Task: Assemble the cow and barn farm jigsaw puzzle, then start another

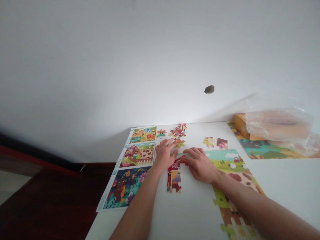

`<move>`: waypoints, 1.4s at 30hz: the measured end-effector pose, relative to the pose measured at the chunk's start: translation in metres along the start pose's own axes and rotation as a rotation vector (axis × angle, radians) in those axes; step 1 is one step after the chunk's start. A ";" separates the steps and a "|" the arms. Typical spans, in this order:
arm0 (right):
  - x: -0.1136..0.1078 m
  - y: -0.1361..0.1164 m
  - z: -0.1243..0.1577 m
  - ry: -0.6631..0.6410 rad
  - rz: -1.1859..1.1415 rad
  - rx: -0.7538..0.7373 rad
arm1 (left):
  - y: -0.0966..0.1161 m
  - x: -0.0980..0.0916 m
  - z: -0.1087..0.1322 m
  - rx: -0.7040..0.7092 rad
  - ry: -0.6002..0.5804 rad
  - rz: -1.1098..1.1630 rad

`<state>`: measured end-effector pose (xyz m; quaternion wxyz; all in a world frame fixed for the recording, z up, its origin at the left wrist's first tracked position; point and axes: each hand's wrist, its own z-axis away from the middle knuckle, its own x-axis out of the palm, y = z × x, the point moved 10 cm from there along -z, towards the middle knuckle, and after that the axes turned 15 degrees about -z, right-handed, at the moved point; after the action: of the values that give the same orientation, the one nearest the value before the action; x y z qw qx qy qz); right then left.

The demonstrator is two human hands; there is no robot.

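Observation:
My left hand rests on the white table, its fingers reaching to a loose puzzle piece. My right hand lies with its fingers pressed on the top of a small joined strip of red barn pieces. Both hands meet over the strip's upper end. To the right lies a partly assembled farm puzzle with a green field and sheep, which runs under my right forearm.
A reference sheet with three farm pictures lies at the table's left edge. Loose pieces sit near the wall, two more to their right. A cardboard box under a clear plastic bag stands at the back right.

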<state>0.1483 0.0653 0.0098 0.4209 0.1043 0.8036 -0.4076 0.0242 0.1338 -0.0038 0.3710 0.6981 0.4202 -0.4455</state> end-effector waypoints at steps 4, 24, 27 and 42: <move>0.000 0.010 0.001 0.013 0.048 0.076 | 0.000 0.005 0.000 -0.023 -0.024 -0.030; 0.001 0.089 -0.159 -0.323 0.254 0.121 | 0.001 0.006 0.002 -0.040 -0.026 -0.113; -0.004 0.085 -0.158 -0.298 0.237 0.104 | 0.006 0.007 0.002 -0.019 -0.037 -0.130; -0.062 0.078 -0.067 0.165 -0.116 0.310 | 0.019 0.018 0.000 0.084 -0.118 -0.059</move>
<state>0.1872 0.1759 0.0335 0.3080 0.1544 0.7678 -0.5402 0.0464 0.1316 -0.0179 0.3522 0.6729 0.3989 -0.5139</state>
